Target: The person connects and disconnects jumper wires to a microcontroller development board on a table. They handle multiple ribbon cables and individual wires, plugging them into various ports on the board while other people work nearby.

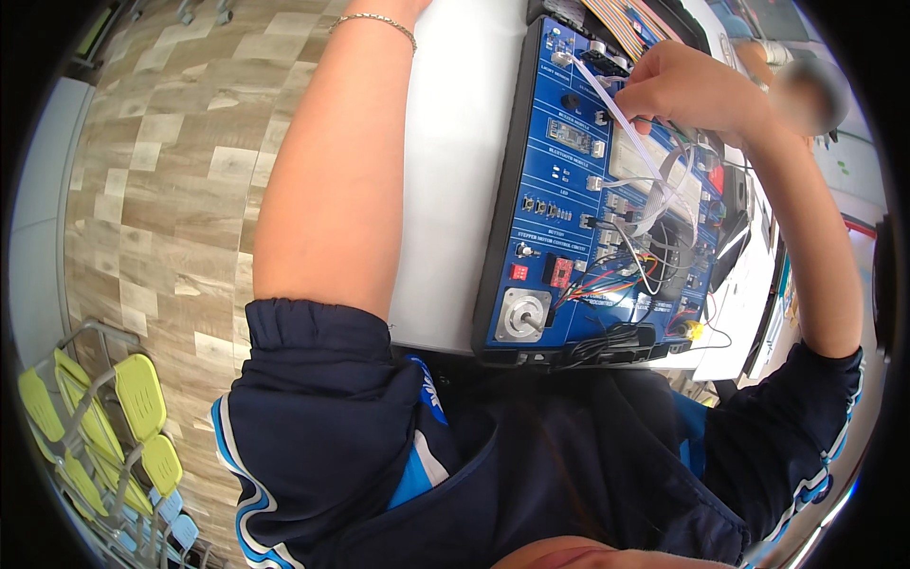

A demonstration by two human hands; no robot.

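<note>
My right hand (697, 90) is over the far right part of a blue electronics training board (540, 213). Its fingers are bent and pressed together beside a white ribbon cable (607, 95). What sits between the fingertips is hidden. One end of that cable meets a small socket (562, 59) near the board's top edge; the rest slants down past the fingers toward a tangle of grey-white cables (664, 194). My left forearm (332, 171), with a chain bracelet (379, 21) at the wrist, reches up left of the board. Nearly all of the left hand lies beyond the top edge.
A square stepper motor (522, 315) and coloured jumper wires (611, 275) occupy the board's near end, with black cables (607, 346) at its edge. The board's case rests on a white table (441, 218). Another person (810, 95) is at the upper right. Yellow-green chairs (137, 398) stand at lower left.
</note>
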